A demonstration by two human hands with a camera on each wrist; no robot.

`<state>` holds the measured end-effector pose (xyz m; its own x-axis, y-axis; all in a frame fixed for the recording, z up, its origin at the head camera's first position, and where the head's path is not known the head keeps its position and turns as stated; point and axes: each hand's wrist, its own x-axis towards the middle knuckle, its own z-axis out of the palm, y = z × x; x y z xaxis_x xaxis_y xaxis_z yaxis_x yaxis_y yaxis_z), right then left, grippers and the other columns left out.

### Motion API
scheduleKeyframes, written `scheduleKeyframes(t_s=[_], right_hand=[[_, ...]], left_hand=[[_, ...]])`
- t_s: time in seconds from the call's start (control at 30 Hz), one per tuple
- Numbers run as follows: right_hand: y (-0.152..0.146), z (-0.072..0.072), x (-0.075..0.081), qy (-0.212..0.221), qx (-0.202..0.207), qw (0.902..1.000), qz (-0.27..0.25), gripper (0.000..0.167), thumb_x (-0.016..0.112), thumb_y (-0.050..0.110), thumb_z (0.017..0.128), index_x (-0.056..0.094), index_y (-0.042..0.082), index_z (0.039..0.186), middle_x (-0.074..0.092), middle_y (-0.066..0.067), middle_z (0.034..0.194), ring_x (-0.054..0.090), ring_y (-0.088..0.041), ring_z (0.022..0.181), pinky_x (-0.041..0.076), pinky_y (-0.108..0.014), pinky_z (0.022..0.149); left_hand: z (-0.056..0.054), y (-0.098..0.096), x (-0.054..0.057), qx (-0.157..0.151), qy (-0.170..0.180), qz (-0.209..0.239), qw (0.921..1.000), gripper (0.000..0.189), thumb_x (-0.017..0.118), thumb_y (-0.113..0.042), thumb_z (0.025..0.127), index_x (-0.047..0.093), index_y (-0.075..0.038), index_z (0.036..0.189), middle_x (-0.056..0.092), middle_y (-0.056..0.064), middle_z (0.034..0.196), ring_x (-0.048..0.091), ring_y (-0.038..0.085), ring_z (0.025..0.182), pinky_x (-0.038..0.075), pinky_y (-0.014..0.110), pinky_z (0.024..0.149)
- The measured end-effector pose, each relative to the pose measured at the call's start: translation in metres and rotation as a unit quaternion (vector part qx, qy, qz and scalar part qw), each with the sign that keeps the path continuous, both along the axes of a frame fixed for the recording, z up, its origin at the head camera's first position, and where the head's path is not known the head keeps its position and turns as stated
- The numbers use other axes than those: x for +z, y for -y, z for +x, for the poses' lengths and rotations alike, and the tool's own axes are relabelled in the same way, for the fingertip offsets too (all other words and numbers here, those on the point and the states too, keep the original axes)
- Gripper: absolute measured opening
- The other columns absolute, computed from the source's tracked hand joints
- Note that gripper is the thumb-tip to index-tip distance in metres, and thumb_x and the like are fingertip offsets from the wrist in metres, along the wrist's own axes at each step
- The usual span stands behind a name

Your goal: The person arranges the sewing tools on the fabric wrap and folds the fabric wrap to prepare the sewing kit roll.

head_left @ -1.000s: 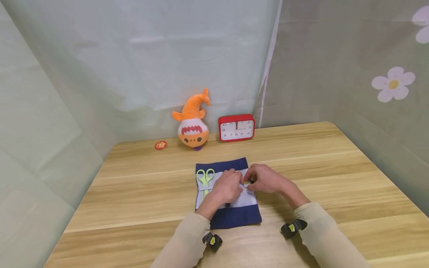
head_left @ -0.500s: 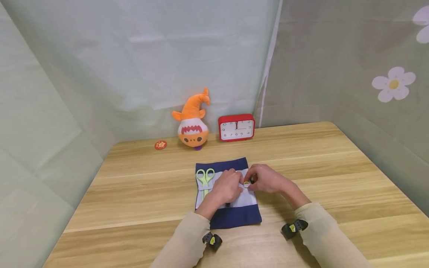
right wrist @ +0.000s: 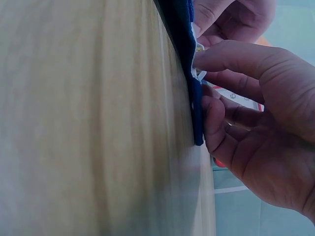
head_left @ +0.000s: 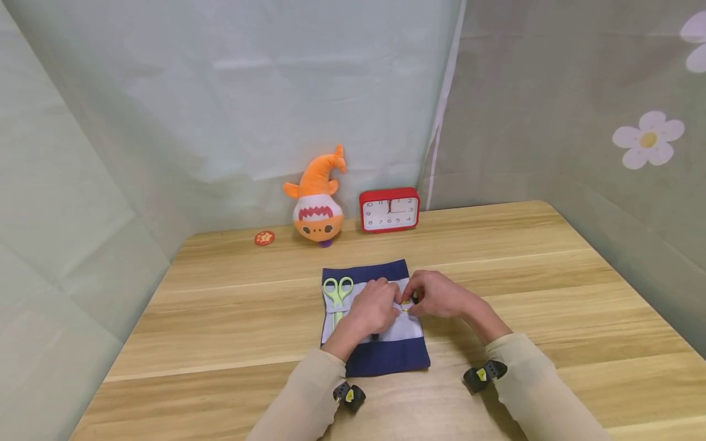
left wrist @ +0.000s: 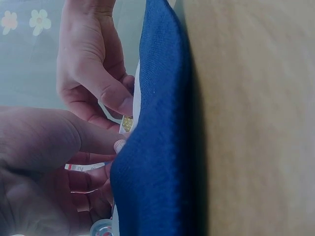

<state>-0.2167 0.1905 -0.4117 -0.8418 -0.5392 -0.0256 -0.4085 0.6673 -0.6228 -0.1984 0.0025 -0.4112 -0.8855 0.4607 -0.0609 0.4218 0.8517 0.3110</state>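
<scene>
One left hand (head_left: 375,307) and one right hand (head_left: 439,295), close together over an opened fabric pouch (head_left: 388,359), flat on the wooden counter (head_left: 231,324). Navy at the far and near ends, pale lining (head_left: 405,331) between. Long axis running from near to far, slightly askew, far end leaning to the left. Tucked along its left side under a pale strap: green scissors (head_left: 338,300), loops pointing toward the far edge of the counter, blades toward the near one. At the right side of the lining, between the hands: a small yellow item (left wrist: 128,123), caught between thumb and forefinger of the right hand; too covered to read any long axis. Left fingers down on the lining just beside it; pinching or only pressing, cannot tell. Peeping out below the left hand, a dark object (head_left: 375,337), mostly hidden.

Compared with half a second ago, hardly any shift in either hand; yellow now showing lower down too, next to the right thumb tip, instead of only in a ring-like outline above. Pouch and scissors unmoved. Likewise unmoved toward the back: a red clock (head_left: 389,211), an orange plush toy (head_left: 317,202), tail up, and a red round disc (head_left: 264,238) left of the toy.
</scene>
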Motion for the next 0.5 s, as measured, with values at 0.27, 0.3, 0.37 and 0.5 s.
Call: scheduleKeyframes(t_s=[0.27,0.3,0.37,0.5], right_hand=[[-0.0017,-0.0004,-0.0015,0.007,-0.008,0.9999,-0.011,0.019,0.087,0.005,0.080,0.081,0.011,0.098,0.066,-0.002,0.096,0.057,-0.013,0.080,0.048,-0.028,0.071],[-0.0015,-0.0004,-0.0017,0.008,-0.011,0.9999,-0.010,0.019,0.087,0.006,0.081,0.081,0.011,0.098,0.066,-0.002,0.096,0.057,-0.013,0.079,0.048,-0.028,0.071],[-0.0008,0.0000,-0.0016,0.008,-0.017,0.9998,-0.008,0.018,0.088,0.008,0.081,0.081,0.011,0.097,0.066,-0.002,0.095,0.057,-0.013,0.079,0.048,-0.028,0.072],[0.0004,0.0009,-0.0012,-0.003,-0.017,0.9998,-0.002,0.016,0.089,0.008,0.081,0.080,0.012,0.094,0.065,-0.002,0.093,0.057,-0.013,0.079,0.048,-0.028,0.072]], left_hand=[[-0.0005,0.0002,-0.0001,-0.004,-0.007,0.000,1.0000,0.008,0.077,-0.015,0.095,0.071,-0.012,0.100,0.067,0.005,0.101,0.060,0.025,0.103,0.051,0.038,0.092],[-0.0007,0.0001,-0.0003,-0.003,-0.006,-0.001,1.0000,0.008,0.076,-0.015,0.095,0.071,-0.012,0.101,0.067,0.005,0.102,0.060,0.025,0.103,0.051,0.038,0.092],[-0.0008,0.0000,-0.0004,-0.001,-0.004,-0.001,1.0000,0.008,0.076,-0.015,0.095,0.071,-0.012,0.101,0.067,0.005,0.102,0.060,0.025,0.103,0.051,0.038,0.093],[-0.0005,-0.0002,-0.0006,0.001,-0.002,-0.002,1.0000,0.008,0.076,-0.016,0.096,0.071,-0.013,0.101,0.067,0.004,0.102,0.059,0.025,0.104,0.051,0.038,0.093]])
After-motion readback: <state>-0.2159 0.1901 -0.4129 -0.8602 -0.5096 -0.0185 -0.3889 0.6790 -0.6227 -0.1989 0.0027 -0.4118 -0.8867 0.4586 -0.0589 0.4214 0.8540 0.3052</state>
